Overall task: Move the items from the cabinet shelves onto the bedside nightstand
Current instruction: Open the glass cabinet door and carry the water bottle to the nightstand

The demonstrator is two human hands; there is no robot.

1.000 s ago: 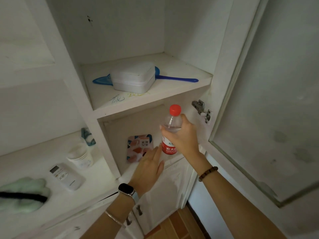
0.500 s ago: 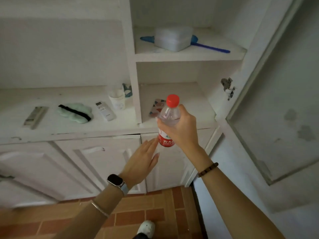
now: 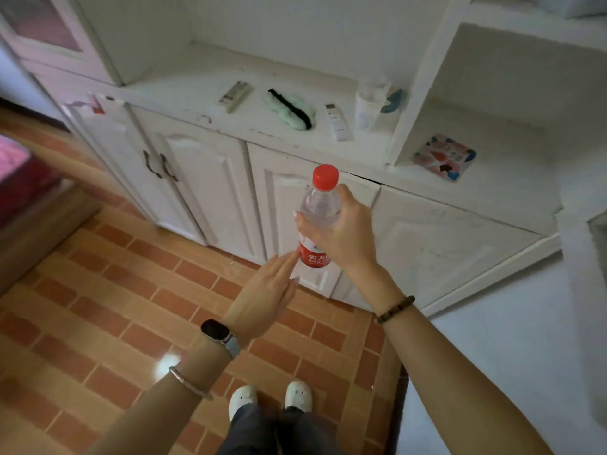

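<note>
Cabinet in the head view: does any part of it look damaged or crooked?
Yes. A dark, wedge-shaped gap opens above the lower door behind the water bottle, just right of its red cap, so this door seems to sit askew. The countertop paint looks scuffed along the front.

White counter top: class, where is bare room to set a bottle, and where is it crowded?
Bare: the white counter top left of the grey remote, and the compartment floor right of the multicoloured square coaster. Crowded: between green plush eye mask and white cup.
</note>
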